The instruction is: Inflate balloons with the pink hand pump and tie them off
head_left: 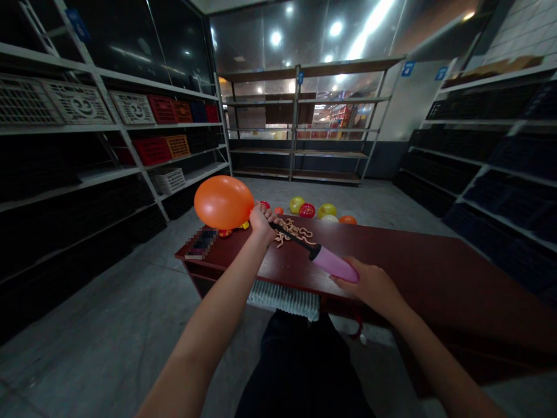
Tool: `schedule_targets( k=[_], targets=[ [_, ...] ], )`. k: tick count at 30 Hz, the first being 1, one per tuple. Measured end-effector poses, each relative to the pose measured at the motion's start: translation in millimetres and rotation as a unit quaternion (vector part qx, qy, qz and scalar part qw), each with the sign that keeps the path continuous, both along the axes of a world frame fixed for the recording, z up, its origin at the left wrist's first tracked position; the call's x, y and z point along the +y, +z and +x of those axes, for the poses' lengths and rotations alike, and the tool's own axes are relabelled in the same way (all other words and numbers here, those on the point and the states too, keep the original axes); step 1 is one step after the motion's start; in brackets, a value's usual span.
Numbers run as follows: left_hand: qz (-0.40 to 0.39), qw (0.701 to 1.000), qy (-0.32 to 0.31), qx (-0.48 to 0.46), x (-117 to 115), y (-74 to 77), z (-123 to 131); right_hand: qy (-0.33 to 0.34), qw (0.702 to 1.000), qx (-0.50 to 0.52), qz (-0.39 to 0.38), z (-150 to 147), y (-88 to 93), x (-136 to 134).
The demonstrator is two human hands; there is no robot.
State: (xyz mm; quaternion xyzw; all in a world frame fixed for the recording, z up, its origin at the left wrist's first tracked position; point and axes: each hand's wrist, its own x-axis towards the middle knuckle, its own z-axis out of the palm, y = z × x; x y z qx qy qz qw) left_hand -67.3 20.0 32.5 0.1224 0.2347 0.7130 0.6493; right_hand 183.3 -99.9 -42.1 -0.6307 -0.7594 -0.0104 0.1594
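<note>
An inflated orange balloon [223,202] sits to the left of my left hand [263,223]. That hand is closed around the balloon's neck, where it meets the black shaft of a hand pump. The neck itself is mostly hidden by my fingers. My right hand [369,284] is wrapped round the end of the pink balloon pump [331,262], whose black rod shows drawn out between my hands. Behind the rod, a tangle of tan twisted strips [300,230] lies on the dark red desk [409,261].
A phone-like object [202,242], pixelated, lies at the desk's left corner. Beyond the desk are several balloons, including a yellow one [326,211] and a red one [307,210]. Shelves with crates [163,108] line the left; a metal rack [296,122] stands behind.
</note>
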Motion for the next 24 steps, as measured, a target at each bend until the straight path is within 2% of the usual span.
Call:
schedule_targets(
  k=[5,9,12,14,17,20,24],
  targets=[
    [0.030,0.999,-0.005,-0.011,-19,-5.7,29,0.015,0.999,-0.031,0.042,-23,16.9,18],
    [0.036,0.999,0.018,-0.027,-29,-12.7,52,0.016,0.995,-0.083,0.045,-28,28.9,25],
    [0.036,0.998,0.048,-0.024,-33,-16.0,65,0.024,0.991,-0.121,0.045,-28,29.8,26],
    [0.042,0.997,0.066,-0.029,-31,-18.9,70,0.004,0.992,-0.113,0.057,-30,25.4,26],
    [0.043,0.995,0.076,-0.045,-23,-26.3,69,-0.019,0.991,-0.091,0.093,-36,15.0,26],
    [0.014,0.995,0.083,-0.048,-11,-32.9,56,-0.001,0.983,-0.124,0.134,-36,5.2,27],
    [-0.026,0.993,0.107,-0.039,0,-25.8,25,0.025,0.965,-0.180,0.190,-21,-7.2,31]
  ],
)
